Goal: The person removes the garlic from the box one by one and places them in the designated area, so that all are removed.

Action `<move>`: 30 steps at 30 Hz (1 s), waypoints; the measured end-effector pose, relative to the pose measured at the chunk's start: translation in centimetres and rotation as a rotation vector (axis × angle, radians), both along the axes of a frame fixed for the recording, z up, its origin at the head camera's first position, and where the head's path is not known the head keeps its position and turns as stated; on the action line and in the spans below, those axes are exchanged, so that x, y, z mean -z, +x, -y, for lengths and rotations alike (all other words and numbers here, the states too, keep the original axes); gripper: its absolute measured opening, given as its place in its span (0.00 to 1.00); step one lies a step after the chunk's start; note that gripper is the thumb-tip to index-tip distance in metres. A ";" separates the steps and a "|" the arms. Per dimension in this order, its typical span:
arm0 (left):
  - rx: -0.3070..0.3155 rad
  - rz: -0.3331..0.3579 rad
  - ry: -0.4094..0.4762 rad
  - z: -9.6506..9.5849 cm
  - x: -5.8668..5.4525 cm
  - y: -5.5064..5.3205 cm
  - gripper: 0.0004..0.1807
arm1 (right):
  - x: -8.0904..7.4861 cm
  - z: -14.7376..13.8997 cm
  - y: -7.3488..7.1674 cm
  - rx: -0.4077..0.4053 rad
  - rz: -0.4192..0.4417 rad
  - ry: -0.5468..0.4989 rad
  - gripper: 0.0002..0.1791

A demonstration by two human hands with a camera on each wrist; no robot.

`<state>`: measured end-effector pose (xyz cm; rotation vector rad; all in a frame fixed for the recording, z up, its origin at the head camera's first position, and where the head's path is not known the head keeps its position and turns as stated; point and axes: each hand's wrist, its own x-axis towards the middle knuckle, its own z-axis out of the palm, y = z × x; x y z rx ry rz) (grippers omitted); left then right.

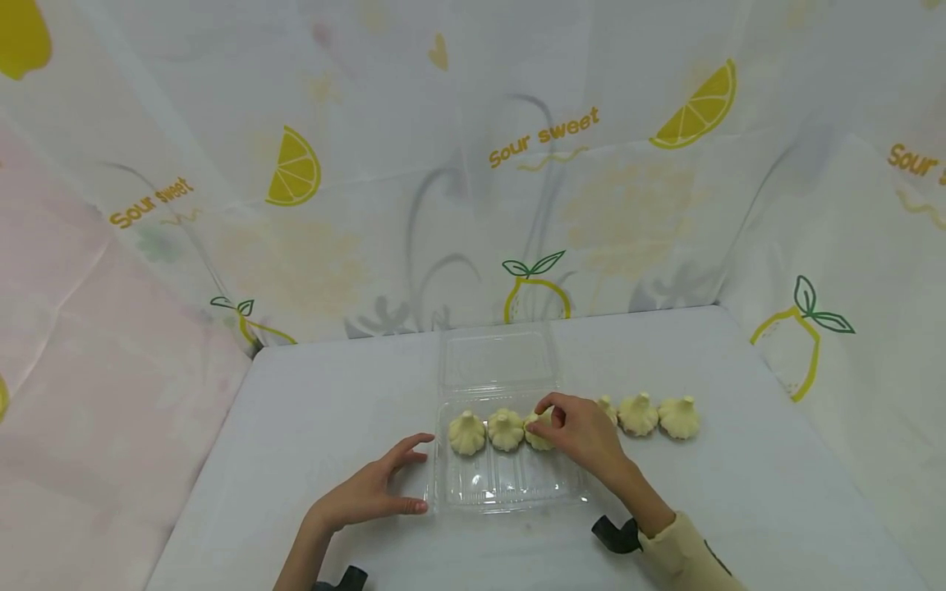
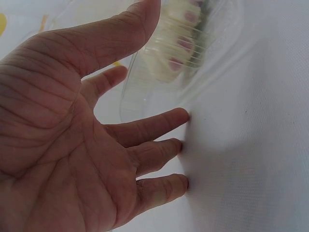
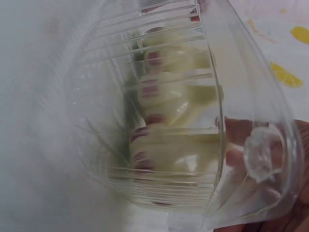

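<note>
A clear plastic clamshell box point(image 1: 510, 497) lies with its lid folded back. In its back row sit a left garlic bulb point(image 1: 467, 435) and a middle garlic bulb point(image 1: 506, 431). My right hand point(image 1: 591, 435) pinches a third garlic bulb point(image 1: 537, 439) at the row's right end, with thumb and fingers near its top. Beside the box's left edge, my left hand point(image 1: 373, 490) is spread and holds nothing; in the left wrist view several fingertips of this hand point(image 2: 82, 140) touch the white surface. Through the box wall point(image 3: 91, 154), the right wrist view shows pale bulbs with purplish patches.
Right of the box, two garlic bulbs point(image 1: 638, 415) stand side by side on the white table point(image 1: 332, 394). Another bulb point(image 1: 608, 408) is partly hidden behind my right hand. The raised lid point(image 1: 498, 361) lies towards the lemon-printed cloth backdrop point(image 1: 458, 205).
</note>
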<state>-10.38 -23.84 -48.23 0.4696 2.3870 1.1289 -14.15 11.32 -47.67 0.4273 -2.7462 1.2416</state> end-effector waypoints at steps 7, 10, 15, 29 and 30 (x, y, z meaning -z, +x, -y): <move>0.004 -0.006 0.001 0.1 0.2 0.0 0.48 | 0.2 -0.1 0.0 -0.009 -0.050 0.009 0.10; 0.007 -0.009 -0.001 0.0 0.3 0.0 0.48 | 0.2 -0.1 0.1 -0.015 -0.064 0.003 0.09; 0.002 -0.011 -0.001 0.1 0.3 0.0 0.49 | 0.0 -0.3 0.2 -0.017 -0.069 -0.013 0.09; -0.003 0.005 0.009 0.1 0.2 0.1 0.49 | -0.9 -1.0 0.1 -0.037 -0.018 -0.100 0.08; -0.001 0.003 0.010 0.1 0.2 0.1 0.49 | -1.0 -1.1 0.1 -0.041 -0.013 -0.108 0.08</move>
